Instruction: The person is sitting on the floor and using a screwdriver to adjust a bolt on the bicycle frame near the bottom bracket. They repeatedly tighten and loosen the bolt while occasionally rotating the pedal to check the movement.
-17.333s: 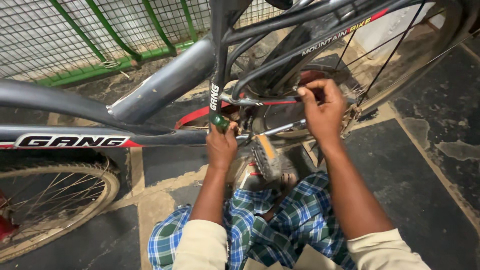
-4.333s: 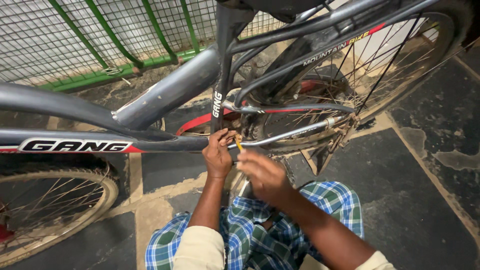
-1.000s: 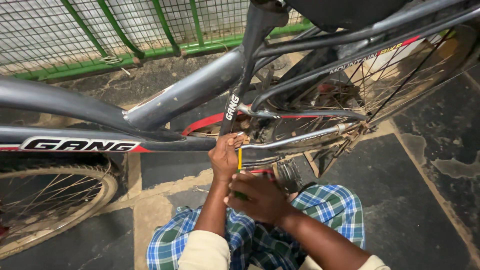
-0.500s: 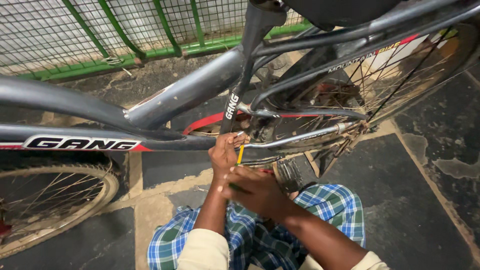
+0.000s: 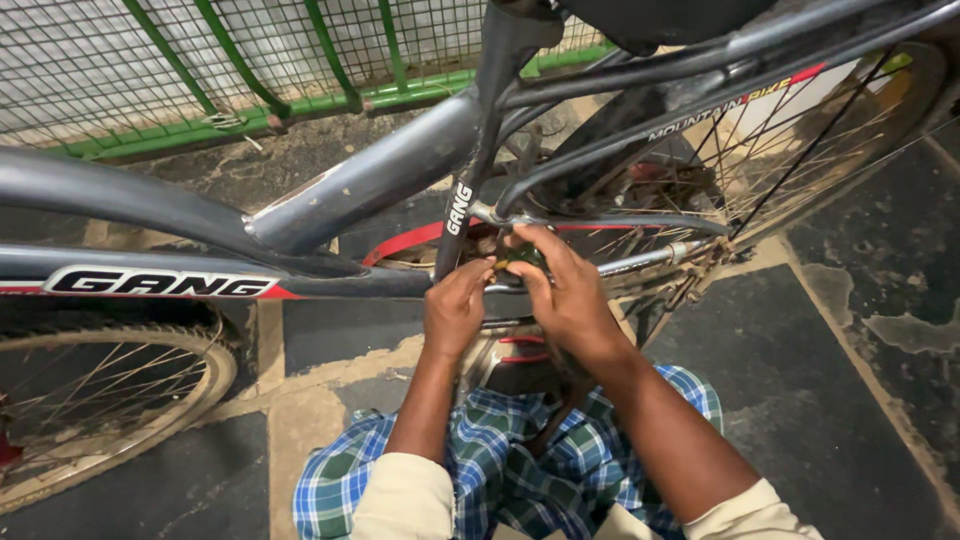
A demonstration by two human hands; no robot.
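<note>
A small dark part (image 5: 520,257) sits low on the bicycle frame (image 5: 380,180), just where the seat tube meets the bottom of the frame, and it lies right between the fingertips of both my hands. My right hand (image 5: 567,290) closes over it from the right and above, the index finger and thumb pinching it, the other fingers curled close behind. My left hand (image 5: 455,308) comes up from below on the left; its fingers are bent and pressed together against the frame, their tips touching the same spot, though I cannot tell whether they grip the part or only steady it. What the part is I cannot make out, since my fingers cover most of it.

Just behind my hands a silver stay (image 5: 640,262) runs to the right toward the rear wheel (image 5: 800,150), with its spokes and dark tyre. The front wheel (image 5: 100,400) shows at lower left. Under my forearms lies my blue checked cloth (image 5: 500,470), over a dark floor with pale seams (image 5: 800,380). A green mesh fence (image 5: 200,60) stands beyond the bicycle.
</note>
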